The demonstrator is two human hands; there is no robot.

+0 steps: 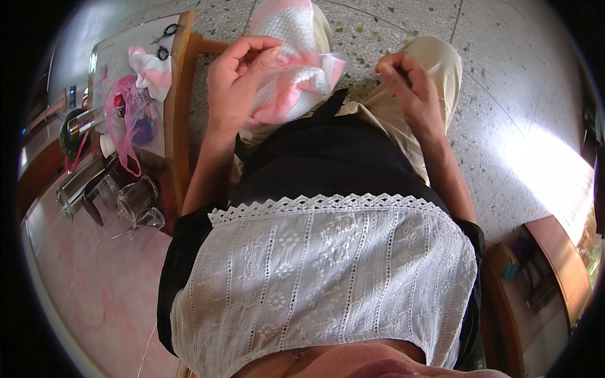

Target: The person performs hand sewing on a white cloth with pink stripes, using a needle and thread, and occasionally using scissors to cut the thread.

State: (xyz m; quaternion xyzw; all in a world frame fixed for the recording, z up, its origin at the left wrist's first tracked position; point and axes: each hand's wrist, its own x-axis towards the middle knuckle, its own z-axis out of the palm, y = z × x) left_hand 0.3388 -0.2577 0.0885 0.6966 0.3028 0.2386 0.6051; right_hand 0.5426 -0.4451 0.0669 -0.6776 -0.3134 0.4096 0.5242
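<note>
A pink and white textured cloth (pixel 295 90) lies over the thigh on the left side of the view. My left hand (pixel 243 78) is raised over this cloth, thumb and forefinger close together; whether something thin is between them cannot be made out. Above the other thigh, my right hand (pixel 409 87) has its fingers curled and thumb tip near the forefinger, and any small thing there is too fine to see. On the table at the left lie black-handled scissors (pixel 163 40) and a smaller pink and white cloth (pixel 152 75).
The wooden-edged table (pixel 182 94) also holds a pink plastic bag (pixel 127 113) with things inside. Glass cups (pixel 137 196) and a dark green round object (pixel 71 132) stand nearby. Wooden furniture (pixel 557 255) is at the lower right, on a speckled floor (pixel 496 118).
</note>
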